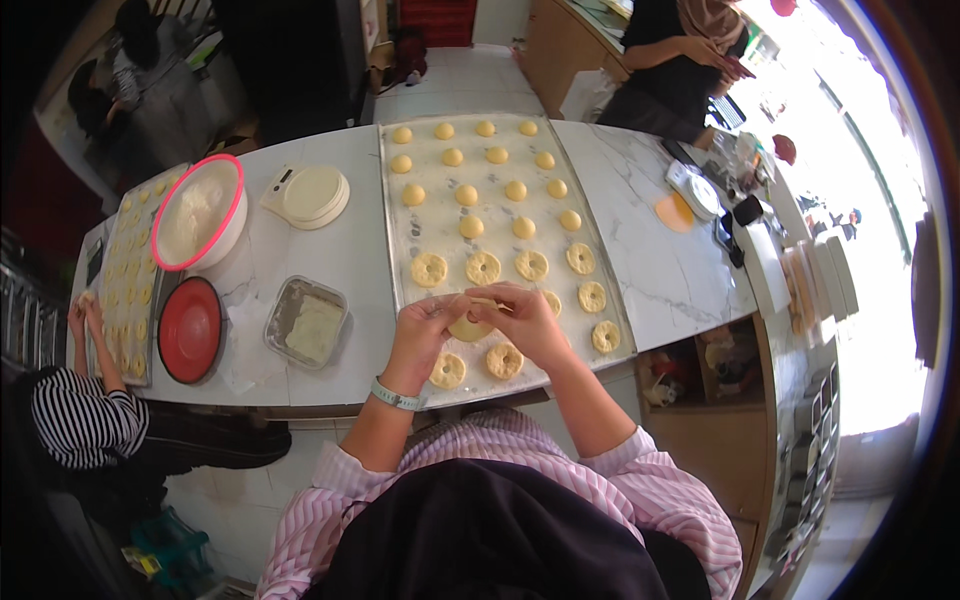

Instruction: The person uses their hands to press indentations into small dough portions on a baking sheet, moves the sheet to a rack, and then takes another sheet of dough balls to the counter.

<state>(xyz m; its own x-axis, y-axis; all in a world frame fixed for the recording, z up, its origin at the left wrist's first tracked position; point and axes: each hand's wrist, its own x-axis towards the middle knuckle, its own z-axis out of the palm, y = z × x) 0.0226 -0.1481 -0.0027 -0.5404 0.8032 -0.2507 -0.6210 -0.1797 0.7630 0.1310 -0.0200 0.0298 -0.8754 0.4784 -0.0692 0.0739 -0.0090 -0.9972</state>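
Over the near part of a large floured metal tray [430,228], my left hand [430,328] and my right hand [527,320] meet on one piece of pale dough [470,329]. The fingers of both are closed around its upper edge, and they hide part of it. Flattened dough rings [483,267] with small holes lie beyond my hands; another dough ring [504,361] lies close in front of me. Round dough balls [466,195] stand in rows across the tray's far half. My left wrist wears a light band [398,397].
Left of the tray are a clear container with pale contents [308,330], a kitchen scale [308,195], a pink-rimmed bowl [240,215] and a red basin [190,330]. Another person's hands [84,312] work at a second dough tray [128,255]. A smaller scale [697,192] stands right.
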